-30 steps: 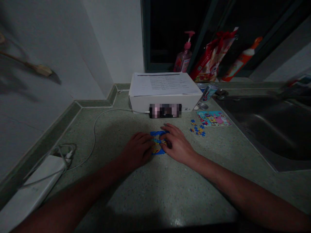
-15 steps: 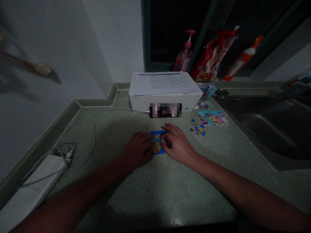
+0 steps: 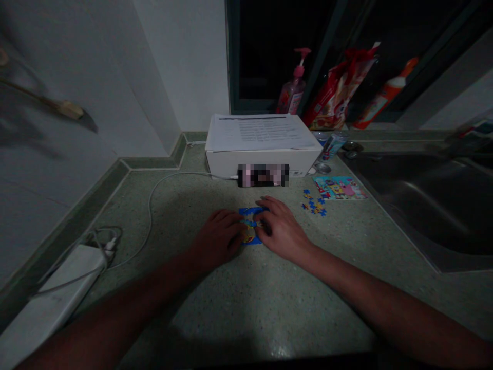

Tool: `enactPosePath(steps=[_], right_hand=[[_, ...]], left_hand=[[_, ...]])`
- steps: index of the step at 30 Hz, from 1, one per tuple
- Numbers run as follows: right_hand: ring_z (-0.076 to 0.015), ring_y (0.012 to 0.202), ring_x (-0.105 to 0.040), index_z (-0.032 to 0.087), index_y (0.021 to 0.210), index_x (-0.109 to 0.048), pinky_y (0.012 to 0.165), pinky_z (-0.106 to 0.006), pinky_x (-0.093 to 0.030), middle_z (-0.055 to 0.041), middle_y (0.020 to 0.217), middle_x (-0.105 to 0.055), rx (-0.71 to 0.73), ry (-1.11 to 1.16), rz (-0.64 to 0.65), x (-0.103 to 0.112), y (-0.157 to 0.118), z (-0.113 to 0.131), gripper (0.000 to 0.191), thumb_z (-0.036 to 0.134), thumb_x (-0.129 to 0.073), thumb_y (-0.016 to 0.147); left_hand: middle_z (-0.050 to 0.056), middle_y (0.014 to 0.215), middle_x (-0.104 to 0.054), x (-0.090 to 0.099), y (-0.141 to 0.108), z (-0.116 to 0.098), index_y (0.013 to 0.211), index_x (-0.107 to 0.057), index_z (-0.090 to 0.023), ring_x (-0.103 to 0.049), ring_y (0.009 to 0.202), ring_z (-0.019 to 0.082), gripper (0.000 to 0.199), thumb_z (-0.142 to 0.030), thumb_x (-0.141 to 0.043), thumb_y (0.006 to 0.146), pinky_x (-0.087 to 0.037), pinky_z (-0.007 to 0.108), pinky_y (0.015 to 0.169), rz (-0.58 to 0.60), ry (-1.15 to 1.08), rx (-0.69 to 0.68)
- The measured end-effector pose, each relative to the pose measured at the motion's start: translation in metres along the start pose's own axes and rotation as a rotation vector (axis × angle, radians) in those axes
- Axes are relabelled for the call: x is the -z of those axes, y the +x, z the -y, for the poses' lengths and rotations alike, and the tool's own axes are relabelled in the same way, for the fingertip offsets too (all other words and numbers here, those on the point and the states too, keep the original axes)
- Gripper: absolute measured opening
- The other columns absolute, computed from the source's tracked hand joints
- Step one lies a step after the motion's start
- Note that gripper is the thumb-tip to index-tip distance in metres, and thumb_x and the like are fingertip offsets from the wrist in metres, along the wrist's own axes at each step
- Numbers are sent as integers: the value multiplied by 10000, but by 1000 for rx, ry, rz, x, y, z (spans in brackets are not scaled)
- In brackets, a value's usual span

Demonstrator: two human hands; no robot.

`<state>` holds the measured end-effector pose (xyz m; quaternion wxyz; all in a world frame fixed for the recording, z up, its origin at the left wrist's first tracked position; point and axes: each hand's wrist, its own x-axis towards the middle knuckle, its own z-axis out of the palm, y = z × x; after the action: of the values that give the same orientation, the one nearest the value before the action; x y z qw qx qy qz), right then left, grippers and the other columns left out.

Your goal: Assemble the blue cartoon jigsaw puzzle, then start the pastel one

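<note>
Head view, looking down along both forearms onto a speckled green stone countertop (image 3: 269,308). At lower centre, a small patch of joined jigsaw pieces (image 3: 250,226), blue-edged with a yellow and red picture, lying flat on the counter between the two hands. Left hand (image 3: 217,236) at the patch's left side, palm down, fingers curled and tips against the pieces. Right hand (image 3: 283,228) at its right side, palm down, fingers slightly spread and arched over the upper right edge. Hands nearly meeting over the patch, both touching it; any pinch between fingertips impossible to tell in the dim light.

Right of the hands, a scatter of loose blue jigsaw pieces (image 3: 314,203), just beside a colourful cartoon picture card (image 3: 339,187). Straight ahead, a white cardboard box (image 3: 246,164) topped by a printed sheet (image 3: 262,132), with a pixelated dark rectangle (image 3: 263,175) against its front. From that rectangle, a white cable (image 3: 162,192) curving left toward a white power strip (image 3: 57,282) at lower left. Far right, a stainless steel sink (image 3: 423,205). Behind the box, a pink pump bottle (image 3: 292,92), a red printed bag (image 3: 335,92) and an orange-capped bottle (image 3: 385,97) along a dark window frame.
</note>
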<state>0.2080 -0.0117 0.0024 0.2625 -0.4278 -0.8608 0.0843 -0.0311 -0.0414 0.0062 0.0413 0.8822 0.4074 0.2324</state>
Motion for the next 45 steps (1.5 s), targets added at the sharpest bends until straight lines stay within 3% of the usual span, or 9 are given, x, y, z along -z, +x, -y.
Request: enactPosePath(steps=[8, 14, 18, 27, 45], right_hand=[[-389, 1498, -527, 199, 1021, -761, 1229, -627, -449, -180, 1439, -695, -10, -6, 16, 0, 0, 0, 159, 146, -711, 880], [-396, 1487, -536, 202, 1021, -768, 1209, -647, -460, -182, 1434, -696, -14, 22, 6, 0, 0, 0, 171, 149, -703, 872], [-399, 1480, -540, 223, 1030, -773, 1192, -678, -464, -164, 1441, -697, -25, 31, 3, 0, 0, 0, 184, 160, -709, 869], [-386, 1498, -525, 198, 1034, -764, 1235, -632, -443, -182, 1445, -690, -28, 15, 28, 2, 0, 1, 176, 145, -715, 874], [-405, 1472, -550, 228, 1028, -775, 1201, -680, -463, -166, 1435, -697, -26, 34, 6, 1, 0, 1, 182, 163, -693, 879]], left_hand=[[96, 1250, -783, -2, -1, 2, 1101, -760, -213, -698, 1204, 283, 166, -187, -648, 981, -545, 489, 1126, -38, -22, -12], [115, 1286, -761, -1, -1, 2, 1356, -652, -212, -699, 1204, 304, 395, -201, -633, 962, -570, 538, 1091, -84, -44, 121], [98, 1272, -762, -1, -1, 3, 1329, -652, -250, -700, 1188, 299, 383, -190, -638, 951, -580, 545, 1068, -87, -38, 119], [98, 1254, -764, 1, 1, 2, 1261, -691, -235, -700, 1184, 291, 342, -164, -655, 928, -560, 520, 1087, -31, -45, 107], [111, 1232, -774, -2, 0, 4, 1188, -727, -216, -709, 1171, 292, 252, -163, -672, 948, -567, 543, 1071, -37, -38, 76]])
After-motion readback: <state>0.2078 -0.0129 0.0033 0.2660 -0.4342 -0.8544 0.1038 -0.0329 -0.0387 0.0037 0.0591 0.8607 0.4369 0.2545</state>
